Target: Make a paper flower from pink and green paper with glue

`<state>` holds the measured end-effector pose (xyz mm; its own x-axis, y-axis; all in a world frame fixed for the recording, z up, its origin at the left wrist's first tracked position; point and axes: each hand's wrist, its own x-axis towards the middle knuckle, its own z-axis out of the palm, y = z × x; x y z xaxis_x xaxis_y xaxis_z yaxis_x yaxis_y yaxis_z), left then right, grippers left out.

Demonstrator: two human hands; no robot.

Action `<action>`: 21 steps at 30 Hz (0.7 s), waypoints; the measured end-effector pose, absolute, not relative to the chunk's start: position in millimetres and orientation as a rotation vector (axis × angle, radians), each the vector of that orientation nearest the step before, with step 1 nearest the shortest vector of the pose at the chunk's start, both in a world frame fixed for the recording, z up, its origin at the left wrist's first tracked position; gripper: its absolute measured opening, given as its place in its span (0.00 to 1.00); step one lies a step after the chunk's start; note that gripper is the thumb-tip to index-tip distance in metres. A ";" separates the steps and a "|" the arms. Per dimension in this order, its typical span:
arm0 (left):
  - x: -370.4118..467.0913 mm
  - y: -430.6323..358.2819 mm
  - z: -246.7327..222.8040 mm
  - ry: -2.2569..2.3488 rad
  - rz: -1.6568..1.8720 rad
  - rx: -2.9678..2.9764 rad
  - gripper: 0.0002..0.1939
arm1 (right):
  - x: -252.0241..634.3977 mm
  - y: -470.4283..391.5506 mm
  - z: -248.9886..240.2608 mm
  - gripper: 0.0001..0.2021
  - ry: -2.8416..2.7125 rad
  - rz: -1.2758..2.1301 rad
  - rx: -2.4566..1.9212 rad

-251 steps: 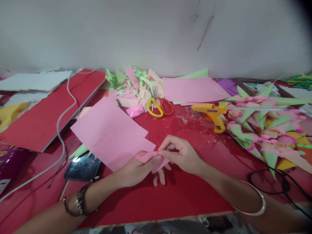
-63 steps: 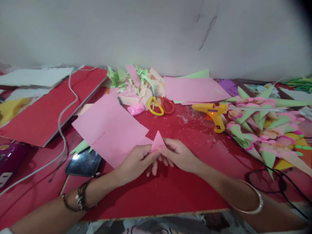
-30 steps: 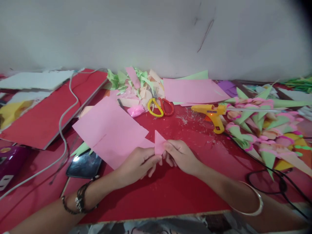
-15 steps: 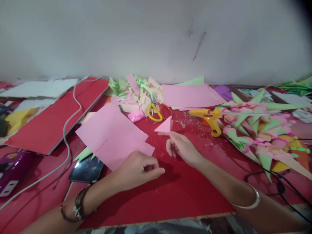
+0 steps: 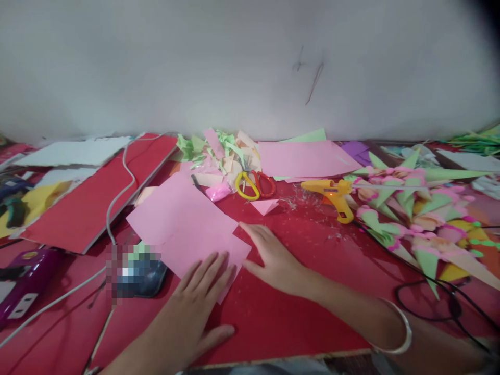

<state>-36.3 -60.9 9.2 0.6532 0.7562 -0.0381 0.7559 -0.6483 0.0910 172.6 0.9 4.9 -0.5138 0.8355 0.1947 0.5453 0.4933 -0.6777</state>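
Note:
Pink paper sheets (image 5: 175,219) lie overlapping on the red table (image 5: 297,323). My left hand (image 5: 195,307) rests with spread fingers, its fingertips on the lower part of the sheets. At the sheets' right corner is my right hand (image 5: 273,260), fingers apart, its fingertips by the paper's edge. A small folded pink triangle (image 5: 264,206) lies beyond my right hand, just below the scissors with yellow and red handles (image 5: 247,186). Neither hand grips anything.
A yellow glue gun (image 5: 334,197) lies right of centre, beside paper flowers (image 5: 410,203) and black cable. Green and pink scraps (image 5: 222,148) are heaped at the back. On the left are a red board (image 5: 101,192), a white cable, a blurred phone and a purple device (image 5: 31,281).
My right hand has let go of the small pink triangle, which now lies on the table, and has moved down to the sheets. My left hand has opened and come onto the paper.

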 end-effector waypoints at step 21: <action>-38.1 -60.0 15.6 1.022 -0.071 2.654 0.32 | 154.6 -2.3 20.0 0.29 -2.360 0.717 -1.220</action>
<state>-38.1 -60.0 15.6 0.7464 0.6482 -0.1505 0.6628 -0.7038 0.2556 154.6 -2.3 20.0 -0.5466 0.8310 0.1034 0.6331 0.4909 -0.5986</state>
